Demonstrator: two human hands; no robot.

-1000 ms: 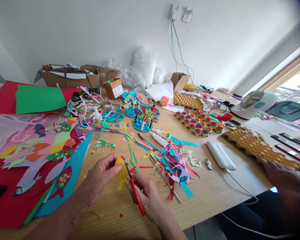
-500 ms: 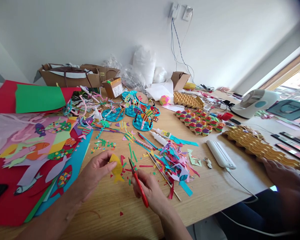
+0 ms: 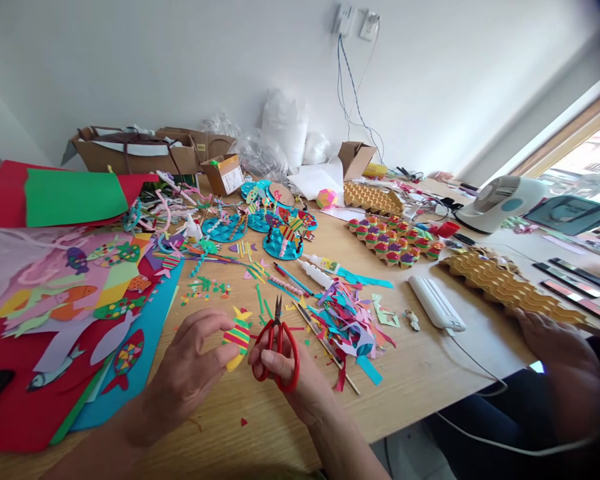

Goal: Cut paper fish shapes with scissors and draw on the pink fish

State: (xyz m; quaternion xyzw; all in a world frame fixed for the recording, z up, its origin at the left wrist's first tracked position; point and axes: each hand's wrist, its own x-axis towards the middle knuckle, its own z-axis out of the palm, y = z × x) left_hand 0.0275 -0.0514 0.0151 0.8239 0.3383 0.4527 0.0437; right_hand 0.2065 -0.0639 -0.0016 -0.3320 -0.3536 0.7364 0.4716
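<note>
A yellow paper fish (image 3: 239,339) with red and green stripes shows its striped face near the table's front, tail pointing away from me. My left hand (image 3: 193,363) has its thumb and fingertip at the fish's left edge, gripping it there. Just to the right, my right hand (image 3: 283,367) holds red-handled scissors (image 3: 293,360), their dark blades pointing away from me and almost together. Small red and green paper scraps lie around and beyond the fish. Thin green paper strips (image 3: 263,303) rest behind the scissors.
Paper fish and coloured sheets (image 3: 10,393) cover the left side. A heap of paper scraps (image 3: 353,320) lies right of the scissors, near a white power bank (image 3: 436,303). Painted egg cartons (image 3: 393,240) stand farther back. Another person's hand (image 3: 555,343) rests at the right edge.
The paper fish has turned from its plain yellow side to its striped side, its tail now pointing away. The scissors have swung upright in my right hand, handles facing me.
</note>
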